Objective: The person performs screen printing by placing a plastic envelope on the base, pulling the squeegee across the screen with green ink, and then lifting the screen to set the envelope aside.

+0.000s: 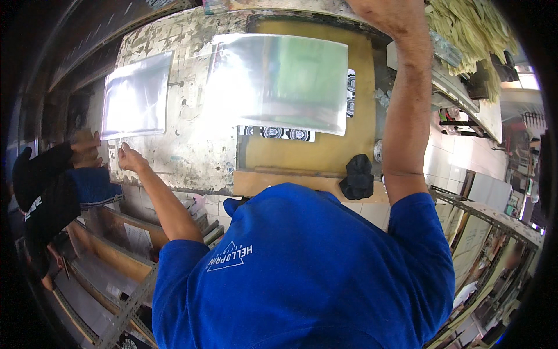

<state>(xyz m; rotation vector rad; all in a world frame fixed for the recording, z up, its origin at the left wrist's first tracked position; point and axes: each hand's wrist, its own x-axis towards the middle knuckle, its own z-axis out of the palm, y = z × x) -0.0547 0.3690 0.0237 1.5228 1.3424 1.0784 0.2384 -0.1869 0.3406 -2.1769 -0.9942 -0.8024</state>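
Note:
My left hand [132, 159] is closed in a pinch at the near edge of a clear plastic sheet [137, 96], which lies at the left end of the stained work table [192, 104]. Glare whitens much of this sheet. Another person's hand [87, 150] is close to its near left corner. A larger clear sheet [279, 81] covers part of a yellow-brown board [314, 157], with black-and-white printed strips [276, 133] showing from under it. My right hand [386, 13] reaches beyond the board's far right corner; the upper picture edge cuts off its fingers.
A crumpled black cloth [356, 177] sits on the wooden edge strip [290, 183] close to my body. Pale yellowish strips [471, 35] hang in a bundle at far right. Metal-framed racks [488, 215] flank me on the right, and wooden shelves [110, 238] on the left.

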